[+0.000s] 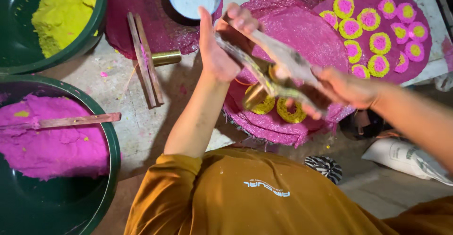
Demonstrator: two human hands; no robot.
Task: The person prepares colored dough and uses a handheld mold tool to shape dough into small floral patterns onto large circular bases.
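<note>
Bright overhead light, vivid colours, dark corners, motion blur on the hands (283,65).
</note>
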